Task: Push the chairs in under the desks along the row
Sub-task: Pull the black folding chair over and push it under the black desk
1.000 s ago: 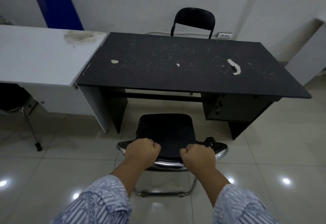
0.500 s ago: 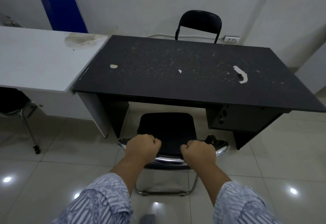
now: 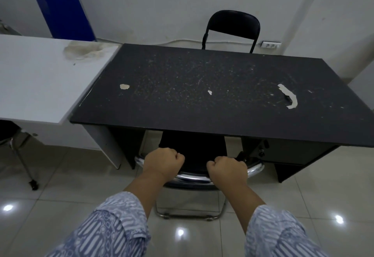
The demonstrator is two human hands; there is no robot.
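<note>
Advanced since the earlier view: chair (image 3: 192,153) seat now partly beneath black desk (image 3: 202,86). Fingers of left hand (image 3: 163,162) and right hand (image 3: 227,168) clamped round chrome back rail (image 3: 192,176). Judged unfinished: rear frame outside desk edge; second chair (image 3: 9,133) at white desk (image 3: 40,86) pending.

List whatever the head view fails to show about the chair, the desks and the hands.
- Front of the chair: hidden under the black desk, head view.
- Fingertips of the left hand and right hand: curled round the chair's rail, hidden by the knuckles.
- The second chair: cut off by the left edge and covered by the white desk; only a leg shows.
- Seats of the blue chair and far black chair: hidden behind the desks.
</note>
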